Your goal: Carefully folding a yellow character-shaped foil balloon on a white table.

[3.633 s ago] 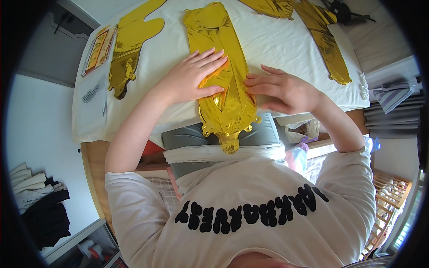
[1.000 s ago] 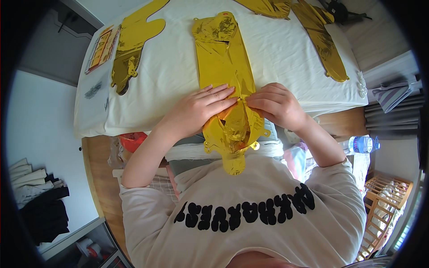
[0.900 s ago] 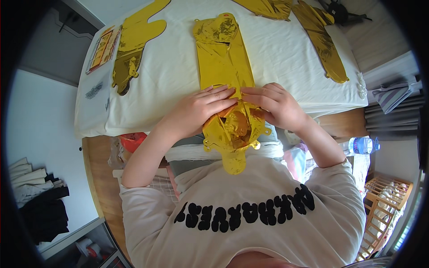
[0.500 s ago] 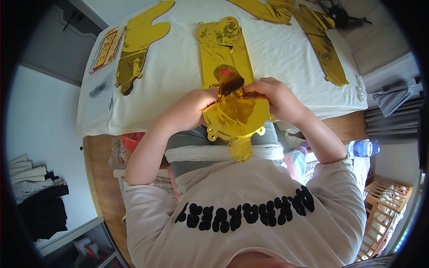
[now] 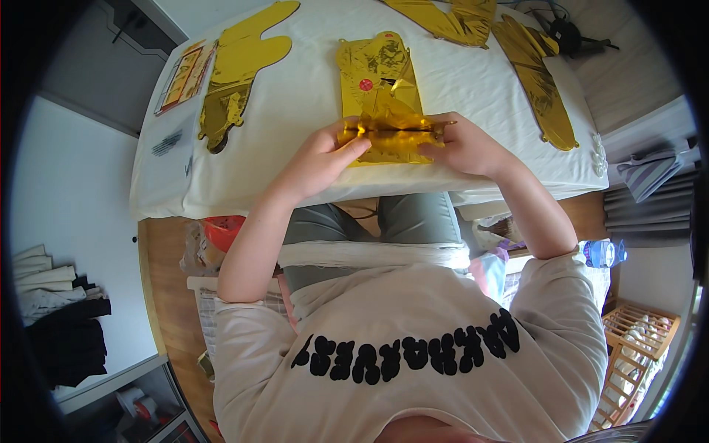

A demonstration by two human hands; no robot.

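A flat gold foil balloon (image 5: 399, 137) is stretched between my two hands at the near side of the white-covered table (image 5: 295, 103). My left hand (image 5: 332, 151) pinches its left edge, thumb on top. My right hand (image 5: 461, 148) grips its right edge, with the fingers partly hidden. The held foil is creased crosswise and has small tabs at its edges. Beneath and beyond it lies more gold foil (image 5: 373, 63) with red round spots; I cannot tell whether it is a separate piece.
Other flat gold foil balloons lie at the left (image 5: 247, 63), far back (image 5: 458, 21) and right (image 5: 539, 88). A clear plastic packet (image 5: 166, 159) and a printed sheet (image 5: 181, 81) are at the left edge. A black device with a cord (image 5: 567, 33) sits at the far right.
Both hands have moved away from my body, taking the foil from above my lap to over the table. Its hanging rounded part is now drawn up and folded between the hands.
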